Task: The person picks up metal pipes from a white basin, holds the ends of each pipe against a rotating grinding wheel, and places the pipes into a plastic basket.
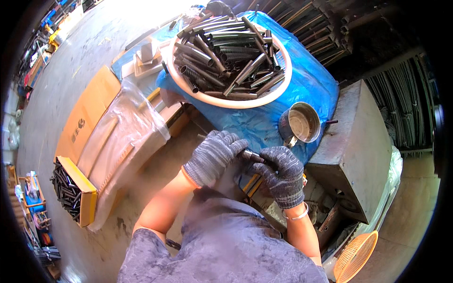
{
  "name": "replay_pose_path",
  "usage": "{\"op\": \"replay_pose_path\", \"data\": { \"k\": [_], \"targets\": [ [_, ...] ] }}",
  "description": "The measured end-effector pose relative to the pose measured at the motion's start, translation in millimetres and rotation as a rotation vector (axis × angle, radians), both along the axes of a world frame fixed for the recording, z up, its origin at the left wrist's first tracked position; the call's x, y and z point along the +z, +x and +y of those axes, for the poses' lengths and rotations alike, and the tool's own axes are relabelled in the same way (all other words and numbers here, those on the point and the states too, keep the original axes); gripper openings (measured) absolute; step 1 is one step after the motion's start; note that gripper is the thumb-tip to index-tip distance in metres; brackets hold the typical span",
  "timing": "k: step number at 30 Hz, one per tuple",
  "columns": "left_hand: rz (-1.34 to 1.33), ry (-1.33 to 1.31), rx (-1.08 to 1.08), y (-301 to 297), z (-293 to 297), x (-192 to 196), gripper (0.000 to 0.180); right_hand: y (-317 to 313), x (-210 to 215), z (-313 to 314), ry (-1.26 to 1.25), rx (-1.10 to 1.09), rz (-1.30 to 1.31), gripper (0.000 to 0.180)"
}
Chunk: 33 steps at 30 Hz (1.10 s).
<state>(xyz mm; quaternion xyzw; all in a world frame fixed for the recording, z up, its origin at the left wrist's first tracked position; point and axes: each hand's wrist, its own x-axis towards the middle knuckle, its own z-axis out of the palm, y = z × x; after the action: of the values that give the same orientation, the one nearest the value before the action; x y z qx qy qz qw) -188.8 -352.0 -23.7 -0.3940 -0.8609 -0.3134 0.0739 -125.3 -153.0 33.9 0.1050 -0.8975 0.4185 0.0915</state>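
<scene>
In front of my body, a dark, shiny tube [253, 155] lies between my two hands. My left hand [212, 155], in a grey knit glove, is closed round its left part; a dark tip pokes out beyond the knuckles. Gloved the same way, my right hand [283, 172] grips the other end, its thumb and fingers pressed together. Fingers hide much of the tube. Just beyond them, a round basin [238, 103] with a pale rim is heaped with black tubes [231, 54]. Near my right hand stands a metal pot [315, 123] with a handle.
Blue plastic sheeting [316, 89] covers the surface under the basin. To the right is a grey metal box [351, 146], with an orange mesh basket [356, 257] lower down. At left, an open carton [87, 203] holds short black pieces beside plastic-covered cardboard [115, 141]. Racks stand at upper right.
</scene>
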Motion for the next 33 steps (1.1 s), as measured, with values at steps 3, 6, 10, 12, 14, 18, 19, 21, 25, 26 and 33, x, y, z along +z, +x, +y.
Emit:
{"op": "replay_pose_path", "data": {
  "k": [3, 6, 10, 12, 14, 18, 19, 21, 25, 26, 33],
  "targets": [
    [0.001, 0.162, -0.059, -0.2, 7.7, -5.2, 0.049, 4.0, 1.4, 7.6, -0.029, -0.019, 0.006, 0.025],
    [-0.011, 0.055, -0.069, 7.1, 11.7, 7.1, 0.051, 10.9, -1.7, 11.7, -0.121, 0.015, -0.049, 0.024],
    [-0.049, -0.014, -0.18, 11.2, 8.7, 10.6, 0.042, 18.0, 8.8, 12.1, 0.017, 0.071, 0.015, 0.024],
    [0.006, 0.004, -0.177, 10.5, 10.8, 12.0, 0.045, 21.7, 9.0, 13.0, 0.049, 0.063, 0.064, 0.024],
    [0.031, -0.029, -0.187, 18.3, 13.4, 18.4, 0.047, 26.1, 14.9, 16.0, -0.005, 0.057, 0.0, 0.021],
    [0.017, 0.004, -0.252, 12.3, 19.9, 28.7, 0.052, 36.5, 10.5, 21.1, -0.312, -0.048, -0.212, 0.019],
    [0.051, -0.006, -0.273, 12.0, 24.9, 27.2, 0.052, 37.4, 13.1, 18.0, -0.245, -0.049, -0.161, 0.02],
    [0.073, -0.041, -0.312, 10.0, 30.7, 24.1, 0.051, 38.4, 20.2, 17.6, -0.023, -0.009, -0.11, 0.023],
    [0.007, -0.056, -0.45, 3.7, 44.2, 31.3, 0.053, 51.4, 2.9, 21.4, -0.572, -0.17, -0.27, 0.033],
    [0.041, -0.011, -0.44, 2.0, 48.5, 31.2, 0.054, 54.7, -3.1, 22.1, -0.627, -0.178, -0.231, 0.033],
    [-0.516, 0.846, 0.251, 19.4, 65.7, -1.6, 0.072, 73.1, -19.7, 5.7, -0.708, -0.608, -0.139, 0.031]
  ]
}}
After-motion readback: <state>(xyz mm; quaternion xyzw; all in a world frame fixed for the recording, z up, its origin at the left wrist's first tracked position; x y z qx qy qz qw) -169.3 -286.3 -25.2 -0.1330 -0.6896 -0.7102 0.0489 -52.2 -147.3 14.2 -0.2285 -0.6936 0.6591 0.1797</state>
